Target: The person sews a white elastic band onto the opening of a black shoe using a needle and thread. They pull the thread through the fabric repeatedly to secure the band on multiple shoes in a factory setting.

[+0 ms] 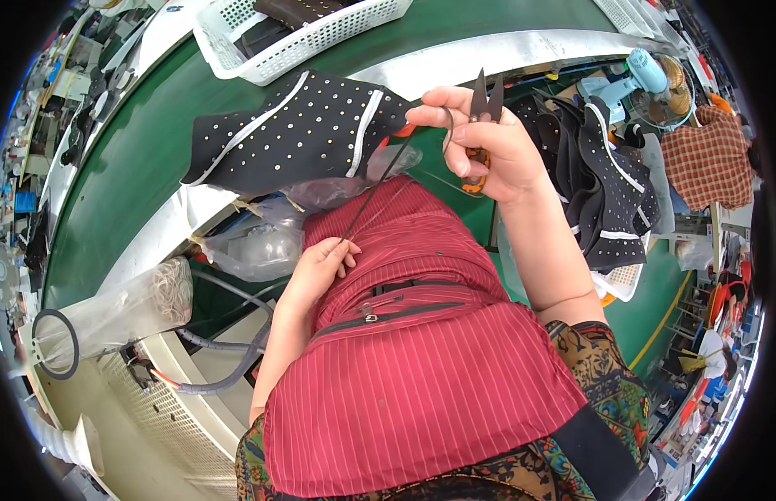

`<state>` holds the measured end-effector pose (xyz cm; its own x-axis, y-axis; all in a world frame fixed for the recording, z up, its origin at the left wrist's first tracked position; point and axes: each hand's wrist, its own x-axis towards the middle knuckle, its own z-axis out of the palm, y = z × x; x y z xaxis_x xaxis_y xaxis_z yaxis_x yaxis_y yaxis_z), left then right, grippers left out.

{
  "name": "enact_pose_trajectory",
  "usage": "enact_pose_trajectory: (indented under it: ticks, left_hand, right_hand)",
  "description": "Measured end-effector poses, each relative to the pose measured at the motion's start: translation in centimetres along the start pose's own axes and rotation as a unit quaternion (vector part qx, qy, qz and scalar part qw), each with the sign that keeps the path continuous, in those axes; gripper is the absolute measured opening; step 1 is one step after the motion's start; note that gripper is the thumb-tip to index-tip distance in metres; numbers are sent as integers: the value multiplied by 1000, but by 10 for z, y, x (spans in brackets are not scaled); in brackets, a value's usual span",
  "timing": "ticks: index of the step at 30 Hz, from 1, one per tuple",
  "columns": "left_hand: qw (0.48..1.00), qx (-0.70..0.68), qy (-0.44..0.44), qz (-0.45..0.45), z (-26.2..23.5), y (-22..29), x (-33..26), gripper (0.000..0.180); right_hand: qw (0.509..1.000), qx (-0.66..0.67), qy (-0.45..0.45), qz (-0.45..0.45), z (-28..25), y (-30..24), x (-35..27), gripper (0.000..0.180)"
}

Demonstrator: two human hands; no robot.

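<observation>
My right hand (492, 146) holds small orange-handled thread snips (485, 104) with the dark blades pointing up, and its fingers also pinch the edge of a black studded fabric piece (300, 129) with white trim. That piece lies spread over the green belt (137, 167) to the left. A thin dark strand (373, 196) runs down from the fabric to my left hand (321, 267), which pinches its lower end just above my red striped apron (404, 367).
A white plastic basket (300, 37) with dark pieces sits on the belt at the top. A pile of the same black studded pieces (601, 188) lies at the right, with a small blue fan (642, 75) behind. Clear plastic bags (262, 242) hang at the table edge.
</observation>
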<state>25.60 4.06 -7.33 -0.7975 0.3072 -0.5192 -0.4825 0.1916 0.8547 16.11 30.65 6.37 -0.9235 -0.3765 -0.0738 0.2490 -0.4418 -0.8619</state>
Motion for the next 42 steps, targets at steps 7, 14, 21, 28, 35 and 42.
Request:
enact_pose_trajectory:
  ticks: [7, 14, 21, 28, 35, 42]
  left_hand:
    - [1000, 14, 11, -16, -1, -7, 0, 24]
    - [997, 66, 23, 27, -8, -25, 3, 21]
    - [948, 200, 173, 177, -9, 55, -21, 41]
    - [952, 6, 158, 262, -10, 123, -27, 35]
    - [937, -211, 102, 257, -11, 120, -10, 16]
    - [820, 285, 326, 374, -56, 123, 2, 24]
  right_hand:
    - [996, -82, 37, -18, 4, 7, 6, 27]
    - [965, -237, 114, -16, 6, 10, 14, 23]
    - [968, -247, 4, 45, 34, 9, 9, 19]
    - [963, -253, -53, 79, 65, 28, 18, 14]
    - [948, -291, -86, 101, 75, 37, 21, 13]
    - [951, -299, -57, 53, 65, 35, 35, 12]
